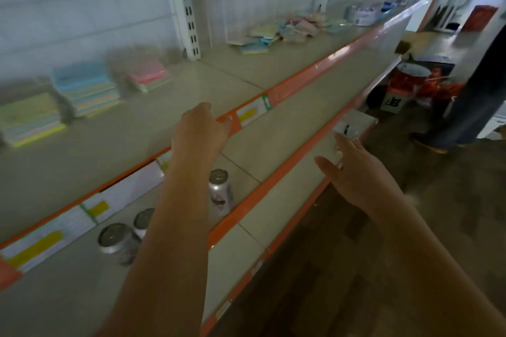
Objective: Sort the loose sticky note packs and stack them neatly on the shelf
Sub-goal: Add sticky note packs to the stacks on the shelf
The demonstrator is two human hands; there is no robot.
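A loose heap of pastel sticky note packs (284,29) lies far right on the upper shelf (191,90). Three stacks stand at the left: a green-topped stack (30,119), a blue-topped stack (86,87) and a small pink-topped stack (149,74). My left hand (201,128) hovers over the shelf's orange front edge, its fingers loosely curled and holding nothing. My right hand (353,169) is lower, in front of the shelves, with straight spread fingers and nothing in it. The view is blurred.
Several metal cans (220,191) stand on the lower shelf under my left forearm. A white box (365,15) and other goods sit beyond the heap. A person's leg (462,112) and a red stool (405,82) are in the aisle on the right.
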